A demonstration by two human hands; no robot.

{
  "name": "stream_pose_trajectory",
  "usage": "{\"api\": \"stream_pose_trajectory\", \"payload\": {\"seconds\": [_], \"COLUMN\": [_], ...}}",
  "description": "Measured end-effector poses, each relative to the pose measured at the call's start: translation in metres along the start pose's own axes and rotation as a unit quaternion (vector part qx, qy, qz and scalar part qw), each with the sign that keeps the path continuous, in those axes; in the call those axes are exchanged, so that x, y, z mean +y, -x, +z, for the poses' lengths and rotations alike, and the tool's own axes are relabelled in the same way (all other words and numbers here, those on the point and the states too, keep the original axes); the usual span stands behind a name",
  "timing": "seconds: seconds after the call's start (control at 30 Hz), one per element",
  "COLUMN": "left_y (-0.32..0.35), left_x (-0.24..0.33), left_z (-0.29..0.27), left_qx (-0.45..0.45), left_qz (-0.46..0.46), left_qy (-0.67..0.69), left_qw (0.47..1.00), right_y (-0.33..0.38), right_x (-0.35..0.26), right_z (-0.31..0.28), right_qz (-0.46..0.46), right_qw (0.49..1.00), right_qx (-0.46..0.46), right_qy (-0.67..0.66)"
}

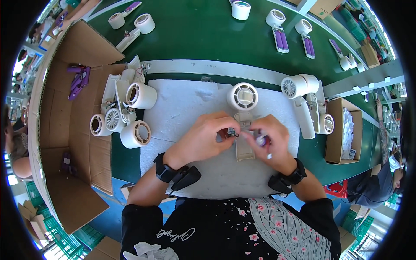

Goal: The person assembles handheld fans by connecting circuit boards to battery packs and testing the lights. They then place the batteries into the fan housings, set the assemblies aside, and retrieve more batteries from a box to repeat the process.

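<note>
**Handheld fan assembly bench, one moment**

At frame centre, head view:

- White foam mat (182, 108): lies on the green bench top, under both hands.
- Open fan body (243, 125): white, round grille head toward the top of the frame, handle shell open and running down toward the person; lies on the mat between the hands.
- Left hand (203, 138): fingers curled, thumb and forefinger pinching a small dark part (232, 131) just over the open handle.
- Right hand (271, 138): closed around a purple cell (262, 139), fingertips meeting the left hand's over the handle.
- Black wrist bands: one on each forearm, lower centre.

Left of centre: heap of white fan parts (123, 110) beside the mat, partly on a flattened cardboard box (82, 143); loose purple cells (78, 80) on the cardboard, upper left.

Right of centre: finished white fans (305, 99) near a small carton (346, 130) holding white pieces.

Top of frame: more fan bodies (277, 30) with purple cells fitted, spread along the green belt.
</note>
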State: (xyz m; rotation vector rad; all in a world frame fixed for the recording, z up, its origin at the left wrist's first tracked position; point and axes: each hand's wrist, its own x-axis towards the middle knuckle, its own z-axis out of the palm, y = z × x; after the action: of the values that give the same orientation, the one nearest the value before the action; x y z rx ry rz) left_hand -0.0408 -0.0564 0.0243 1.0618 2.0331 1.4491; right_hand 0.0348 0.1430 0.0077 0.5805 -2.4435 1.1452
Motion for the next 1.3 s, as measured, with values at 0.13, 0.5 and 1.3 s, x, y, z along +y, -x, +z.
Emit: {"api": "stream_pose_trajectory", "payload": {"seconds": [0.13, 0.5, 1.3], "left_y": [0.003, 0.002, 0.002], "left_x": [-0.007, -0.002, -0.01], "left_z": [0.002, 0.002, -0.004], "left_qx": [0.005, 0.02, -0.032], "left_qz": [0.024, -0.025, -0.18], "left_qy": [-0.003, 0.041, 0.22], "left_qw": [1.0, 0.999, 0.958], "right_y": [-0.009, -0.001, -0.016], "right_x": [-0.013, 0.002, -0.006], "right_z": [0.0, -0.001, -0.018], "right_qz": [0.114, 0.083, -0.016], "right_qw": [0.99, 0.995, 0.987], "right_qx": [0.078, 0.042, -0.101], "right_qy": [0.019, 0.035, 0.122]}}
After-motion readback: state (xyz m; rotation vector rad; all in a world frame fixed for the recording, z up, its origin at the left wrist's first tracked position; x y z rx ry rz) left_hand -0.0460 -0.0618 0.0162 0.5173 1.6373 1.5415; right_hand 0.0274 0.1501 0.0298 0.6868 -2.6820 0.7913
